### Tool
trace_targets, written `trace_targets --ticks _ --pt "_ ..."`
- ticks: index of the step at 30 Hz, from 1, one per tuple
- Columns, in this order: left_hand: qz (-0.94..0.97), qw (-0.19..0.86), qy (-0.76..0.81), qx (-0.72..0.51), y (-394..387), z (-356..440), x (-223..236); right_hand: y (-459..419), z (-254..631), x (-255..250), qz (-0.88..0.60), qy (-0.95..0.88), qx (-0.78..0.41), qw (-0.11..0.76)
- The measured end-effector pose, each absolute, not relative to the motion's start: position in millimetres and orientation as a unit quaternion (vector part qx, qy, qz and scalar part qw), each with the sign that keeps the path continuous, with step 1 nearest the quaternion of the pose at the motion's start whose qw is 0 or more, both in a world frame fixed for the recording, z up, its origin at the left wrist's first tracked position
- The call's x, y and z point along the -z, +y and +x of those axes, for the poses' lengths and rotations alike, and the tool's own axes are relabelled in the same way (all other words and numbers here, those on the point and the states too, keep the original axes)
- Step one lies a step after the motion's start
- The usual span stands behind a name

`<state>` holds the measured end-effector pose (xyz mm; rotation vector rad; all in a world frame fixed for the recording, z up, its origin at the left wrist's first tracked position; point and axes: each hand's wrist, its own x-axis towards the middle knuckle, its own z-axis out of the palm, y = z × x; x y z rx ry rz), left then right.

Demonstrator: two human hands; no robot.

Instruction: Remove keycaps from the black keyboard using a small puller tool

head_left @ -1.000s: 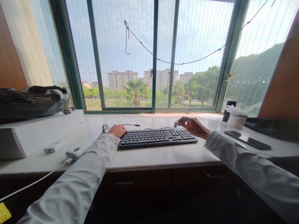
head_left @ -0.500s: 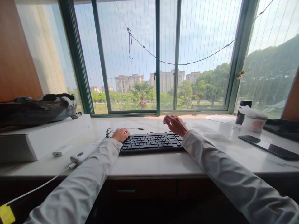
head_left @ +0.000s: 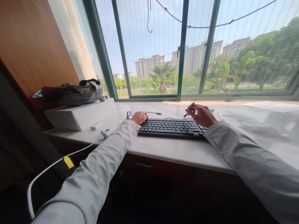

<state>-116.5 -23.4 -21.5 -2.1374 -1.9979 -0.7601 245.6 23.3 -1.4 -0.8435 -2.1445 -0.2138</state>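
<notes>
A black keyboard [head_left: 171,127] lies on the white marble-look counter. My left hand [head_left: 139,117] is closed at its back left corner, fingers curled; a small pale spot shows among them, too small to name. Over the right part of the keyboard, my right hand [head_left: 201,114] is raised and pinches a slim blue brush-like tool [head_left: 192,106]. The tool slants down to the left, its pale tip near the keyboard's back edge. Behind the keyboard lies a thin black cable [head_left: 153,112] with a plug end, its coil beside my left hand.
On the left, a white box [head_left: 80,115] carries a dark bag [head_left: 72,93]. Near it are a small white piece [head_left: 94,127] and a white device [head_left: 106,132] with a white cord [head_left: 53,158]. Clear plastic wrap [head_left: 261,127] and a paper sheet [head_left: 272,106] lie right; the window [head_left: 181,62] is behind.
The view has swung right-to-left and down, so everything sits further right in the picture. My right hand has tilted the tool downward. My left hand stays at the keyboard's corner.
</notes>
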Motion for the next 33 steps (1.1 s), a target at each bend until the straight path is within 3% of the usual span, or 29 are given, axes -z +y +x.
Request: trace_targets --ticks 10,17,27,33 --pt "-0.738 0.068 -0.584 0.331 -32.2 -101.0 19.0 22.6 244.8 3.5 -0.309 -0.864 0.078 0.390" --pt "-0.718 0.086 -0.580 0.375 -39.1 -73.3 -1.2 28.0 247.3 7.7 -0.305 -0.867 0.136 0.371" --pt "-0.723 0.024 -0.616 0.313 -37.4 40.1 -3.4 32.1 253.9 13.2 -0.377 -0.849 0.087 0.359" --pt "-0.698 0.039 -0.628 0.342 -41.1 43.2 -9.4 35.9 255.8 14.5 -0.402 -0.844 0.063 0.349"
